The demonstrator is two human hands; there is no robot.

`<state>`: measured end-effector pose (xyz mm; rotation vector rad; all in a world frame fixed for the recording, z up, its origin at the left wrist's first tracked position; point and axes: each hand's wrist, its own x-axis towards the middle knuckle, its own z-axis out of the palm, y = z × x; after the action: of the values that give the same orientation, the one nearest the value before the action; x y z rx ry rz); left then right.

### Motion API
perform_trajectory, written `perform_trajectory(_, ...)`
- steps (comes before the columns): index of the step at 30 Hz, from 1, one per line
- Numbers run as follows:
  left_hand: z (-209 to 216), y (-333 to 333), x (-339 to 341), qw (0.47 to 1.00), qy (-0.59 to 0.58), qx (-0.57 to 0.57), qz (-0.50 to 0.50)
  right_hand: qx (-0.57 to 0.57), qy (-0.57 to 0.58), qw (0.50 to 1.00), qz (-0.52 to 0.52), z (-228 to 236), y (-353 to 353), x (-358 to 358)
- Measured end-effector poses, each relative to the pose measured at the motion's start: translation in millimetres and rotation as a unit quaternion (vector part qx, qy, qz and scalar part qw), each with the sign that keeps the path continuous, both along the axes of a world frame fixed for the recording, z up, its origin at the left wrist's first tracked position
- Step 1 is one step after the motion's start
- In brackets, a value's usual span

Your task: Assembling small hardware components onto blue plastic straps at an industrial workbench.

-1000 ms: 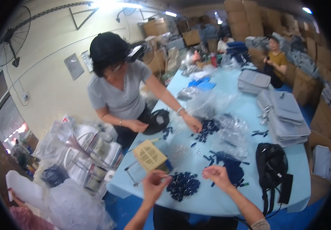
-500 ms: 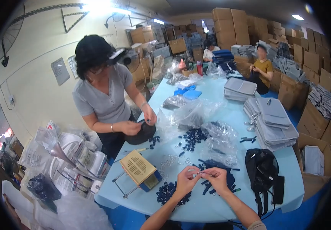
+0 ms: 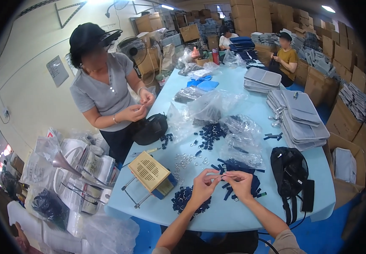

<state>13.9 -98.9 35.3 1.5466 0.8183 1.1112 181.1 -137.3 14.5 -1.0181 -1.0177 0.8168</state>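
My left hand (image 3: 206,183) and my right hand (image 3: 239,183) meet above the near part of the table, fingertips almost touching. Both are closed in a pinch around something too small to make out. Beneath and beside them lie navy fabric strips (image 3: 228,196), partly covered by my right hand. A heap of short navy fabric tabs with metal rings (image 3: 183,199) sits next to my left forearm. Loose metal rings (image 3: 184,161) are scattered farther off, near another pile of navy tabs (image 3: 212,136).
A beige-topped box device (image 3: 150,169) stands at left, a black mesh bag (image 3: 289,173) at right. Grey cases (image 3: 299,120) are stacked at far right. Clear plastic bags (image 3: 242,146) lie mid-table. Across the left side, a person (image 3: 106,93) works by a black bag-like item (image 3: 151,129).
My view has shifted slightly. My hands stay pinched together, fingers slightly rearranged. The person on the left has raised both hands away from the black item.
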Motion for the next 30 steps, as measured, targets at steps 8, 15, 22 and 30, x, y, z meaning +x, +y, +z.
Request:
perform_trajectory(8,25.7,-27.9,-44.0,0.973,0.199,0.099,0.059,-0.031,-0.062,0.991,0.111,10.8,-5.4,2.2)
perform_trajectory(15,67.0,-12.3,-52.5,0.905,0.401,0.117,0.08,0.024,-0.456,0.889,-0.032,7.3,-8.6,9.9)
perform_trajectory(22,-15.0,83.2,-30.1,0.835,0.456,0.263,0.162,0.054,-0.474,0.879,-0.011,-9.7,0.6,16.7)
perform_trajectory(30,-25.0,91.1,-19.7,0.796,0.523,0.262,0.156,0.059,-0.477,0.877,0.019,-14.8,6.8,18.0)
